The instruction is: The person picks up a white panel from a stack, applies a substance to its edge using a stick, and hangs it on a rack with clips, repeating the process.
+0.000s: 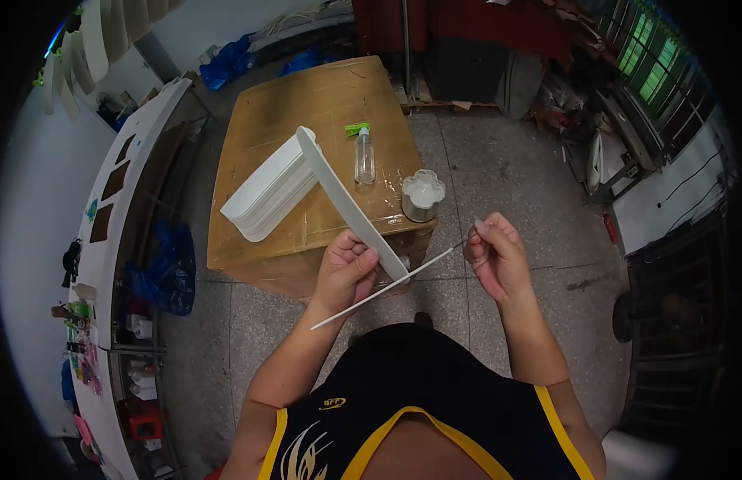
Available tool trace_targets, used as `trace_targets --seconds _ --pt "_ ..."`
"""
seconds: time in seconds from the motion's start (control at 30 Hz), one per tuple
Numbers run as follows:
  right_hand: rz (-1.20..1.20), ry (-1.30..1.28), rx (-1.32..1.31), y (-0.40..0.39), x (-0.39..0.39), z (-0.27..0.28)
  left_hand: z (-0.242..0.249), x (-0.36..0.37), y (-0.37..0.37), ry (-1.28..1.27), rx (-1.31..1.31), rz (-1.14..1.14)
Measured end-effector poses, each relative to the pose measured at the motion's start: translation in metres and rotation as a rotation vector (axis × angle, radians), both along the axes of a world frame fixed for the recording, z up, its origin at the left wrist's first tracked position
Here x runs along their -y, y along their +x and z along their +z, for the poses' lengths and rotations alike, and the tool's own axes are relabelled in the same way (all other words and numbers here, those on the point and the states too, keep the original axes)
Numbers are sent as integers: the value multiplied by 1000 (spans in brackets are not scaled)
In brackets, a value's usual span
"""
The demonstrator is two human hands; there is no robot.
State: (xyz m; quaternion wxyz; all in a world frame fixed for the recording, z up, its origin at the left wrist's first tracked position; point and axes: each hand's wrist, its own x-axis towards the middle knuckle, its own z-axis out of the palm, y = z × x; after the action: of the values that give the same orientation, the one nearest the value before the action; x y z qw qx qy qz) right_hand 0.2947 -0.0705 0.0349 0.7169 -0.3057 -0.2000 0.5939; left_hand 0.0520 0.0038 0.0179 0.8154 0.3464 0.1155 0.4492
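My left hand (351, 268) grips a long, flat white slat (347, 206) near its lower end, thumb on top. The slat slants up and away, its rounded far tip overlapping a stack of similar white slats (268, 190) on the cardboard box (251, 120). My right hand (497, 252) pinches one end of a thin white rod (363, 301) between thumb and fingers. That rod crosses the slat's near end and runs down left past my left wrist.
On the box stand a clear bottle (364, 160), a small bright green object (356, 129) and a cup with a scalloped rim (423, 192) with white inside. A long white table (119, 216) runs along the left, with blue plastic bags (167, 272) beside it.
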Motion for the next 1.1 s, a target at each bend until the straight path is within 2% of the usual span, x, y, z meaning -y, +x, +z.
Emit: trace_targets --seconds 0.17,0.37,0.47,0.7,0.8,0.87,0.9,0.97,1.03,1.1 --pt "34 -4 -53 -4 3 -5 9 2 12 -48 113 10" --pt "61 -41 -39 -13 5 -10 19 7 21 -80 134 -9" --pt "75 -36 -37 -18 5 -12 0 -2 20 -9 261 -112" --pt "73 -76 18 1 10 7 28 -1 14 -73 131 7" --pt "-91 42 333 45 14 45 24 -15 -12 50 32 50" --pt "-267 75 537 73 17 77 29 -20 -29 229 -260 245" --pt "-356 90 639 81 17 95 32 -23 -39 229 -255 247" --pt "-546 115 851 85 13 125 37 -28 -58 406 -473 381" --pt "-606 119 963 72 3 148 46 -32 -73 454 -557 405" --pt "-598 242 1231 58 -12 162 62 -32 -78 557 -694 457"
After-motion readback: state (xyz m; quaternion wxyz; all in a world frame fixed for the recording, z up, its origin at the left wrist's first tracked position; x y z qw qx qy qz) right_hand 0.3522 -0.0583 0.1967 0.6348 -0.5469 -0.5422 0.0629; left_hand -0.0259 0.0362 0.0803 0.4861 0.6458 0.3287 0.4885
